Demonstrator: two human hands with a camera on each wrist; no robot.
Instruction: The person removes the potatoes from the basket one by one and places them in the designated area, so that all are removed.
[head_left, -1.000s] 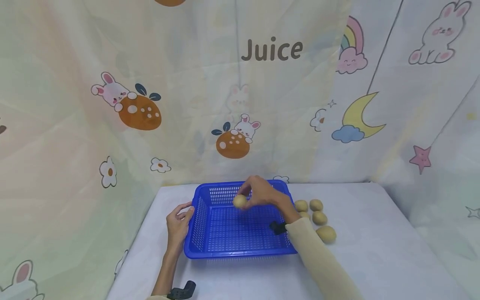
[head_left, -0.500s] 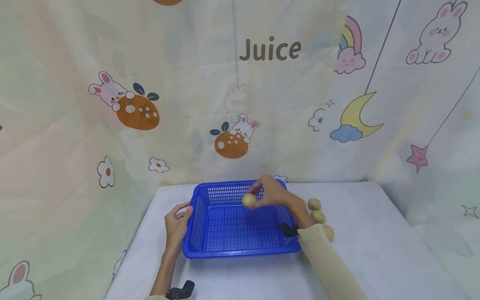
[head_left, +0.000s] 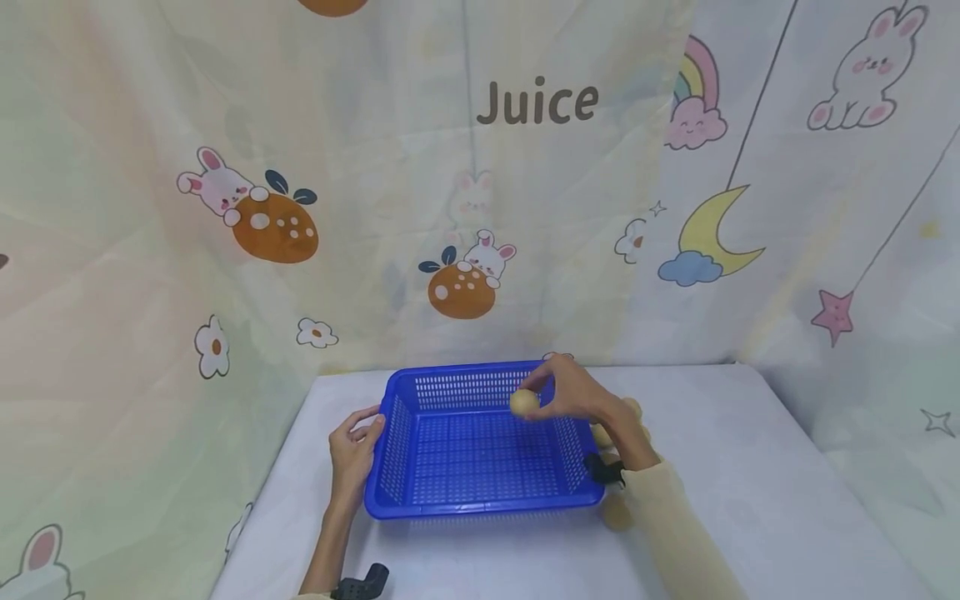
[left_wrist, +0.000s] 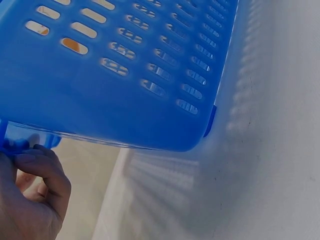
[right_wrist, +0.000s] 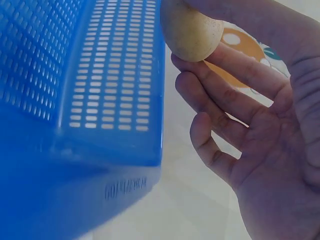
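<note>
- Since a second ago, we have carried the potato [head_left: 524, 402] rightward over the basket, from near its middle toward the far right corner, and our sleeve now covers most of the loose potatoes.
- We see a cartoon-printed curtain [head_left: 225, 125] with rabbits, a moon and the word "Juice" hanging behind and to both sides of the surface.
- Our white surface [head_left: 750, 467] carries everything; its far edge meets the curtain.
- We have a blue slotted basket [head_left: 480, 496] sitting at the middle of the surface, nearer its left edge than its right.
- Our right hand [head_left: 573, 393] pinches the potato between thumb and fingertips, holding it in the air above the inside of the basket close to the far right corner; the other fingers [right_wrist: 220, 112] are spread loosely beneath it.
- Our left hand [head_left: 354, 442] grips the rim of the basket at its left side, fingers curled over the edge.
- We can make out a few more potatoes [head_left: 633, 407] on the surface just beside the right wall of the basket, partly hidden behind the right wrist.
</note>
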